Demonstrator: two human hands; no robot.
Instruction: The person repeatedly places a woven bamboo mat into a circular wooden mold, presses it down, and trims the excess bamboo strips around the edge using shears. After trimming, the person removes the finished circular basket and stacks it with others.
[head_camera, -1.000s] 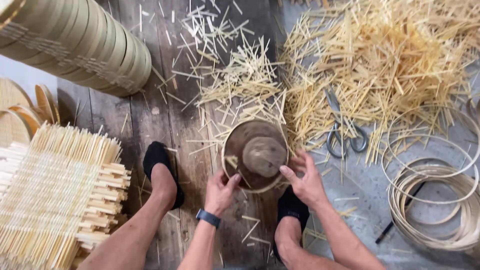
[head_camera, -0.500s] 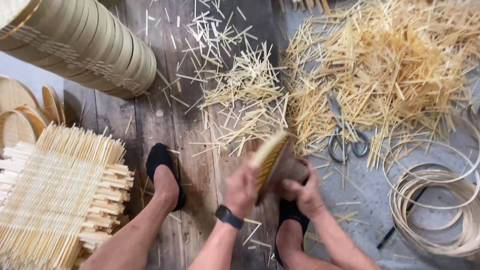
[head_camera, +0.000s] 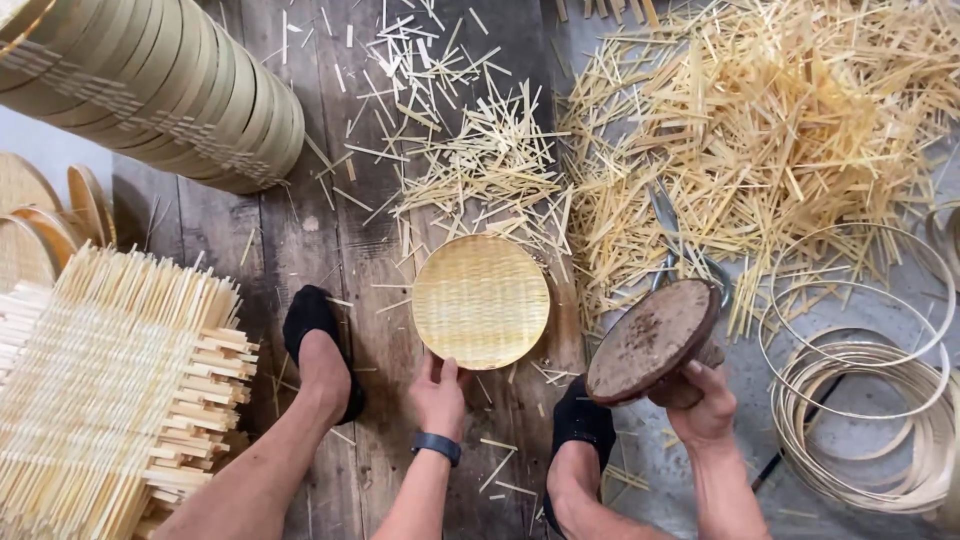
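I am sitting on the plank floor (head_camera: 250, 240) with my 2 feet in dark socks set out in front of me, and I am working between them. My left hand (head_camera: 438, 395) is pinching the near rim of the round woven bamboo disc (head_camera: 481, 301), thumb on top and the other fingers hidden beneath, so the disc is lying flat, or nearly so, just over the boards between my feet. It looks thin and light to me, springy instead of rigid, and I judge that the weave would dent or fray if I squeezed its middle; the bound rim is the sensible place to take it, with a gentle pinch like this one.

My right hand (head_camera: 706, 400) is closing around the stubby underside of the dark round wooden block (head_camera: 652, 341), fingers wrapped tight, tilting its worn flat face up and toward the left. This block looks dense and heavy for its size, hard and rough enough not to slip, so I am gripping it low by the stem where the whole palm can bear the weight.

The disc and the block are apart, the block held to the right over my right foot. Behind them a heap of cut bamboo splints (head_camera: 760, 130) is spreading across the floor, with scissors (head_camera: 680, 240) half buried at its edge. Coiled thin hoops (head_camera: 870, 400) are lying at my right, a woven mat (head_camera: 110, 390) at my left, and a stack of steamer rings (head_camera: 160, 90) beyond it.
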